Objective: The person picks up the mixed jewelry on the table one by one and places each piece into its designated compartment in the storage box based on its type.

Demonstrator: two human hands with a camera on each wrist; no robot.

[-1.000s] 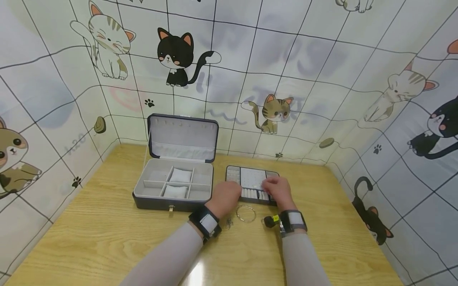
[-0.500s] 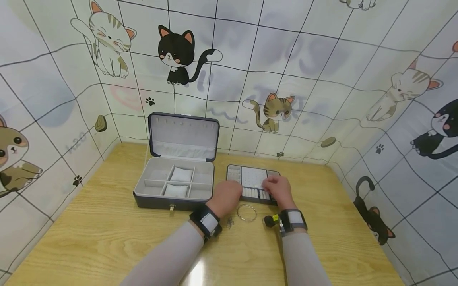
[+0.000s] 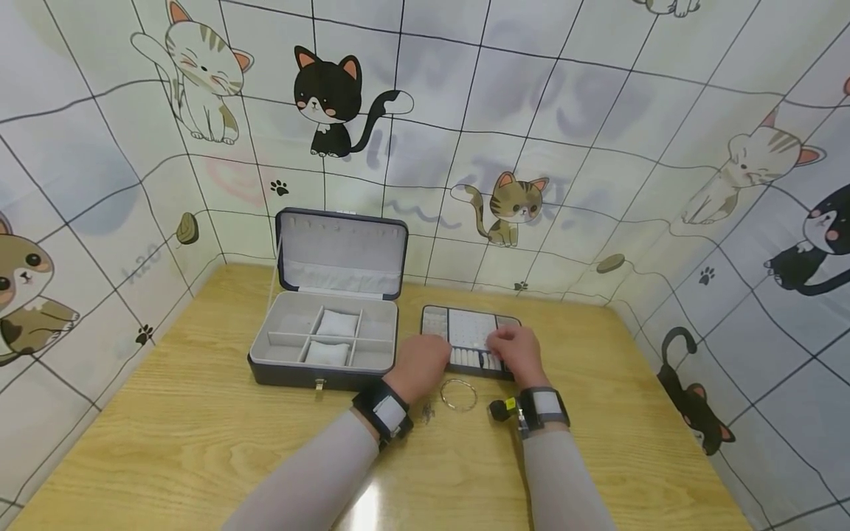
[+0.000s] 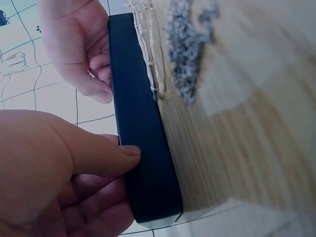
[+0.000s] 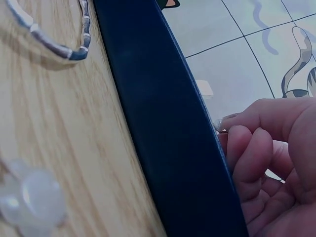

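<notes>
The shallow dark jewelry tray (image 3: 473, 328) lies on the table, lined in pale fabric with ring rolls along its front. My left hand (image 3: 422, 363) grips its left front corner, the thumb (image 4: 129, 152) pressed on the dark front wall. Over the tray's right part, my right hand (image 3: 518, 352) pinches a small shiny bead-like piece (image 5: 218, 125) at its fingertips; its exact kind I cannot tell. In front of the tray lies a gold-coloured bangle (image 3: 458, 395). A silver chain (image 4: 185, 54) is heaped beside it, near my left wrist.
An open jewelry box (image 3: 323, 377) stands left of the tray, its lid (image 3: 341, 254) raised and two white cushions in its compartments. A shiny white flower-like piece (image 5: 37, 197) lies on the table near my right wrist. A cat-patterned cloth (image 3: 425, 147) hangs behind the table.
Both hands keep nearly the same places at the tray. The whole head view has shifted very slightly; the tray, bangle and box lie as before.
</notes>
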